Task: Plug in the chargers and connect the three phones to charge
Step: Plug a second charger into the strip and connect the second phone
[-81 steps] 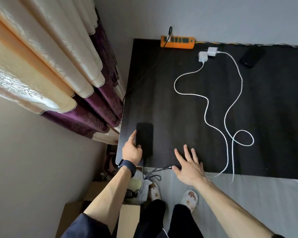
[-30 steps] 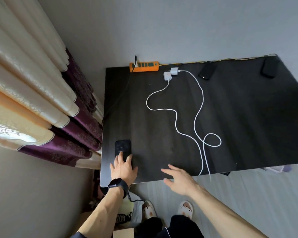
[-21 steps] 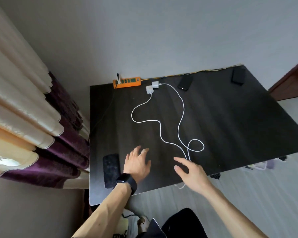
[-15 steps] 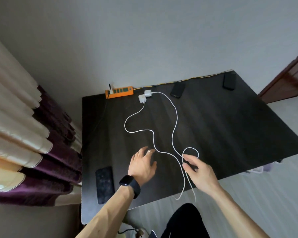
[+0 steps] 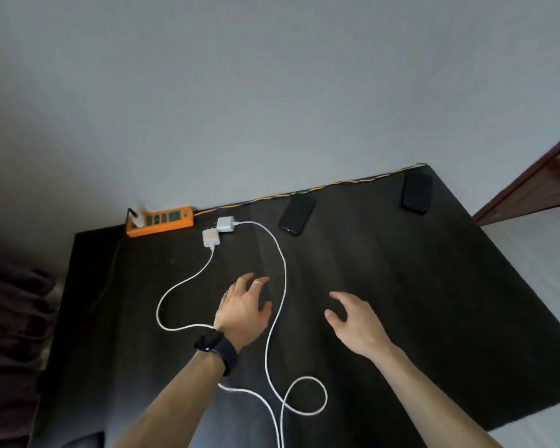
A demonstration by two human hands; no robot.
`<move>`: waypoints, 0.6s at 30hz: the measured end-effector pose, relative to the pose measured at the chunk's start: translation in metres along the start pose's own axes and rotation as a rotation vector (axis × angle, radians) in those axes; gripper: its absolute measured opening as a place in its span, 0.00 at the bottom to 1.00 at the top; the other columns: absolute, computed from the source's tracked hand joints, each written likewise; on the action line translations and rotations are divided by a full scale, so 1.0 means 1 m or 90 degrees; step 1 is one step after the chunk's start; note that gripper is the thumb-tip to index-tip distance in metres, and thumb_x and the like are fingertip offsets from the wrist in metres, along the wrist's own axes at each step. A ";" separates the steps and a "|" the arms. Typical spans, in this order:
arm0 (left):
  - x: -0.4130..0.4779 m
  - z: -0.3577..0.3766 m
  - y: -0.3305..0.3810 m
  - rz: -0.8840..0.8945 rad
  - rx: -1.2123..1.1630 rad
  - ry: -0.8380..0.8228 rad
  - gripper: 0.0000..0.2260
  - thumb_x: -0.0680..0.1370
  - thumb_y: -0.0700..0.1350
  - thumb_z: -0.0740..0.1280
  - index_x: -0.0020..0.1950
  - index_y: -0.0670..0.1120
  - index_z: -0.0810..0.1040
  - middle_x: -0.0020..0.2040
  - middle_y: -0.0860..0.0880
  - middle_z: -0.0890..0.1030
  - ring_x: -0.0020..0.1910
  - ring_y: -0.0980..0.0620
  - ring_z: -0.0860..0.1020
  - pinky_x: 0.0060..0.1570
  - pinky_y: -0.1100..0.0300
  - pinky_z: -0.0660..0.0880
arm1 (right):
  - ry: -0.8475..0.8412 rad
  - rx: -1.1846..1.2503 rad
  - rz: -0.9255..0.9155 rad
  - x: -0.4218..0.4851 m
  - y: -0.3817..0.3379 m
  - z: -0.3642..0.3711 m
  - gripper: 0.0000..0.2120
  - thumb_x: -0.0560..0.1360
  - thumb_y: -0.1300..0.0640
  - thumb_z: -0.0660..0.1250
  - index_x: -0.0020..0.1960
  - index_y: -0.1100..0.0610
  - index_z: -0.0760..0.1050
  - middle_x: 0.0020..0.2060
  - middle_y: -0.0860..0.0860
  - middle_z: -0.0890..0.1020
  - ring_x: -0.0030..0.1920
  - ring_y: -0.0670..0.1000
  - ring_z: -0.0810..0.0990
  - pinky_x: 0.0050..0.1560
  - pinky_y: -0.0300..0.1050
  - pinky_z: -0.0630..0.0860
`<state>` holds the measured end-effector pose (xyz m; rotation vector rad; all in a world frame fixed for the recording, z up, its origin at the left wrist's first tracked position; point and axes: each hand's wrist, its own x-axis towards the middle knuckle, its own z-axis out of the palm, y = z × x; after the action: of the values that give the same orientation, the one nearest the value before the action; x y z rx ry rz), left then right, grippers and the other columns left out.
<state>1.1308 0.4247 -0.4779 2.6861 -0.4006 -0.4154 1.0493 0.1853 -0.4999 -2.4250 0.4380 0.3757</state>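
Observation:
An orange power strip (image 5: pixel 160 220) lies at the far left edge of the black table (image 5: pixel 417 302), with one plug in its left socket. Two white charger bricks (image 5: pixel 219 230) lie loose beside it, and their white cables (image 5: pixel 283 276) snake toward me and loop near the front. One dark phone (image 5: pixel 297 213) lies at the back middle, another (image 5: pixel 416 193) at the back right corner. A third phone (image 5: pixel 84 440) shows only as a corner at the bottom left. My left hand (image 5: pixel 244 310) hovers over the table between the cables, fingers spread, holding nothing. My right hand (image 5: pixel 356 320) hovers open to the right.
A grey wall rises behind the table. A yellow-blue braided cord (image 5: pixel 337 183) runs along the back edge. Dark purple curtain folds (image 5: pixel 10 305) hang at the left. A brown wooden door frame (image 5: pixel 537 182) stands at the right.
My head has tilted up and forward, so the table slid down in view. My left hand left the near phone and moved to the middle. My right hand let the cable loop go and moved forward.

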 end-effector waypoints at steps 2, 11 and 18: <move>0.047 0.010 0.020 -0.008 0.010 -0.001 0.25 0.78 0.52 0.66 0.75 0.52 0.68 0.76 0.46 0.64 0.73 0.45 0.66 0.72 0.52 0.64 | -0.025 -0.068 0.012 0.050 0.026 -0.014 0.28 0.80 0.41 0.62 0.77 0.47 0.63 0.78 0.49 0.64 0.78 0.55 0.61 0.75 0.52 0.62; 0.213 0.065 0.062 -0.071 0.091 -0.011 0.32 0.77 0.56 0.67 0.78 0.51 0.62 0.80 0.41 0.53 0.78 0.40 0.57 0.75 0.46 0.59 | -0.126 -0.309 -0.025 0.164 0.117 -0.003 0.34 0.74 0.24 0.38 0.73 0.31 0.26 0.76 0.45 0.24 0.75 0.57 0.23 0.68 0.79 0.38; 0.280 0.096 0.051 -0.116 0.099 -0.014 0.35 0.78 0.62 0.65 0.80 0.52 0.57 0.78 0.37 0.58 0.77 0.37 0.58 0.75 0.46 0.59 | -0.128 -0.291 -0.027 0.175 0.129 0.015 0.34 0.71 0.23 0.33 0.71 0.31 0.22 0.72 0.44 0.19 0.71 0.55 0.17 0.66 0.79 0.32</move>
<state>1.3433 0.2544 -0.6054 2.8832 -0.2020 -0.4839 1.1537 0.0611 -0.6459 -2.7899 0.2277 0.7640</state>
